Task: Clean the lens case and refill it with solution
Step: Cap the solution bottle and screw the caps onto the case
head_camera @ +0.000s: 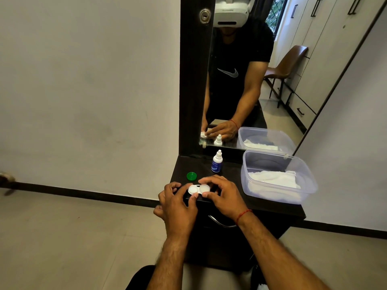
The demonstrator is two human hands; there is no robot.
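Note:
The white lens case (198, 189) lies at the front edge of the dark dresser top (230, 174). Its left well looks open. My left hand (177, 204) holds the case's left end, thumb against its front. My right hand (222, 194) curls over the right end, fingers on the white cap of the right well. A green cap (191, 176) rests loose on the top, just behind and left of the case. The small solution bottle (217, 162), white with a blue label and its cap on, stands upright behind the case.
A clear plastic tub (310, 181) holding white tissue or cloth (274, 180) sits at the right of the dresser top. A tall mirror (251, 70) stands behind, showing a person's reflection. A drawer handle (219, 222) curves below my hands. Wall is to the left, floor below.

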